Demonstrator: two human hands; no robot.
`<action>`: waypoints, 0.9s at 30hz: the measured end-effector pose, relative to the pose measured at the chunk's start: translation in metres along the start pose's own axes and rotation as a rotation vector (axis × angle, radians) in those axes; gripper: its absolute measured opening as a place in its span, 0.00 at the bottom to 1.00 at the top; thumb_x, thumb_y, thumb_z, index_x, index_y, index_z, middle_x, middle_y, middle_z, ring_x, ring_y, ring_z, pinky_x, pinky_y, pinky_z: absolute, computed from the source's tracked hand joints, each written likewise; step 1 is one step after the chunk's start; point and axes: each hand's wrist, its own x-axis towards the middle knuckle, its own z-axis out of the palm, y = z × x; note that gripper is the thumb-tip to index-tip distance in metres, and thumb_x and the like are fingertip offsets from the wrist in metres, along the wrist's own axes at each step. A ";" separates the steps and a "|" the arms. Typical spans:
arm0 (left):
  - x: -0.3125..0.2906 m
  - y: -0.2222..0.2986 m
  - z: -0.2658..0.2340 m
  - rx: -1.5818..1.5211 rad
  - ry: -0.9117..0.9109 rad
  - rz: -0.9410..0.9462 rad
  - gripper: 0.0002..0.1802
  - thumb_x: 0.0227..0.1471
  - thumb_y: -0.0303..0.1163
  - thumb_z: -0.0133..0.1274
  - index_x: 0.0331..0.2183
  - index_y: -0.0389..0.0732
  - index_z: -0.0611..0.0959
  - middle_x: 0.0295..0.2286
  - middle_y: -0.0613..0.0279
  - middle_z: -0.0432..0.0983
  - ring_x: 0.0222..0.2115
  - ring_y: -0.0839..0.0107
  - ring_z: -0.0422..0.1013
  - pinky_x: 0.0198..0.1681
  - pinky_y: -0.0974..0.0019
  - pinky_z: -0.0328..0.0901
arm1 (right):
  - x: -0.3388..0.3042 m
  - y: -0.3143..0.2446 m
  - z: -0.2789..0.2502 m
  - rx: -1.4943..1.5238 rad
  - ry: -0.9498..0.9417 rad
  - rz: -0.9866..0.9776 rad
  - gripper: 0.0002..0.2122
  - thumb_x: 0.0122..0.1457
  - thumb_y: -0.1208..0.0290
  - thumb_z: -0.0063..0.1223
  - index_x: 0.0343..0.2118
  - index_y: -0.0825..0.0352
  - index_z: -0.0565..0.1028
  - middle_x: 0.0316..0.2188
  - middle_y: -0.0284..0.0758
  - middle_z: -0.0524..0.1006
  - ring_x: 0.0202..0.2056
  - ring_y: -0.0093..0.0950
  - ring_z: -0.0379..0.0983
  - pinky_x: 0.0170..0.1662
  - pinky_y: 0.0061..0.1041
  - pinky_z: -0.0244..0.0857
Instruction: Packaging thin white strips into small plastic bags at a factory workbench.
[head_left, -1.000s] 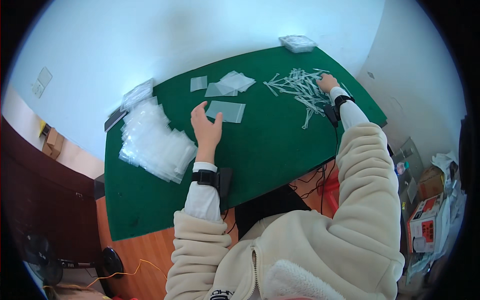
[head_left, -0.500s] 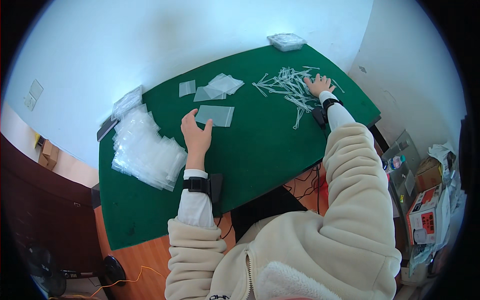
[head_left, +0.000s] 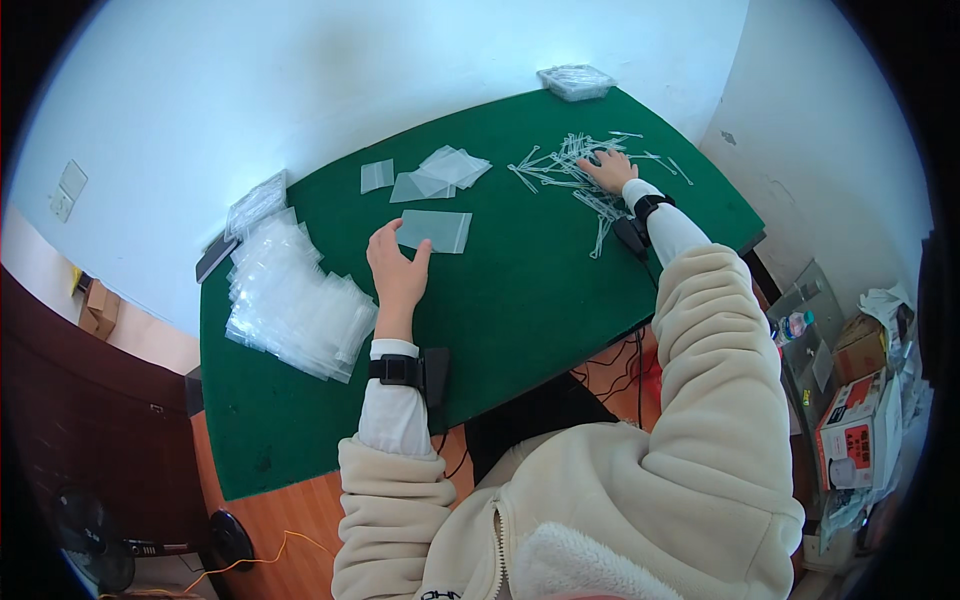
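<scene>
My left hand (head_left: 399,272) is open at the left end of a flat clear zip bag (head_left: 440,231), its thumb tip over the bag's lower edge. Over on the right, my right hand (head_left: 610,174) rests with spread fingers on a loose heap of thin whitish sticks with looped ends (head_left: 548,168). The sticks lie crosswise, and what is under the palm is hidden. Beyond the left hand lie several overlapping clear bags (head_left: 455,167) and one smaller bag (head_left: 377,176).
A fanned pile of clear bags (head_left: 290,300) covers the left of the green table (head_left: 540,290). A wrapped pack (head_left: 257,205) stands behind it, and another (head_left: 577,82) is at the far edge. A shelf with boxes (head_left: 855,430) stands at the right.
My right hand has moved left across the heap of sticks, uncovering a few at its right side. The left hand stays at the zip bag, nearly unmoved.
</scene>
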 end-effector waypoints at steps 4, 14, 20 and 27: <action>0.001 0.002 0.001 -0.014 -0.014 -0.016 0.28 0.41 0.36 0.56 0.45 0.38 0.68 0.44 0.53 0.63 0.47 0.56 0.57 0.50 0.58 0.54 | -0.007 -0.008 -0.006 0.000 -0.019 -0.088 0.37 0.47 0.34 0.36 0.54 0.59 0.62 0.56 0.42 0.56 0.57 0.40 0.50 0.57 0.44 0.44; 0.001 0.000 0.000 -0.010 -0.019 -0.013 0.28 0.41 0.36 0.56 0.45 0.38 0.68 0.44 0.53 0.63 0.47 0.55 0.57 0.51 0.58 0.53 | -0.046 -0.042 -0.006 -0.088 0.083 -0.315 0.16 0.47 0.59 0.51 0.37 0.61 0.73 0.37 0.40 0.72 0.41 0.38 0.68 0.45 0.35 0.62; 0.001 -0.001 0.001 -0.021 -0.029 -0.022 0.29 0.41 0.36 0.56 0.45 0.38 0.68 0.44 0.53 0.63 0.48 0.56 0.57 0.51 0.58 0.53 | -0.051 -0.051 0.002 -0.037 0.144 -0.380 0.09 0.46 0.69 0.47 0.31 0.61 0.75 0.33 0.39 0.74 0.38 0.38 0.70 0.41 0.34 0.64; 0.000 -0.004 0.000 -0.016 -0.045 -0.008 0.27 0.41 0.36 0.57 0.44 0.38 0.69 0.44 0.53 0.63 0.47 0.56 0.57 0.50 0.58 0.54 | -0.079 -0.075 0.004 0.053 0.081 -0.455 0.06 0.45 0.71 0.48 0.27 0.61 0.74 0.31 0.38 0.74 0.36 0.37 0.71 0.38 0.33 0.65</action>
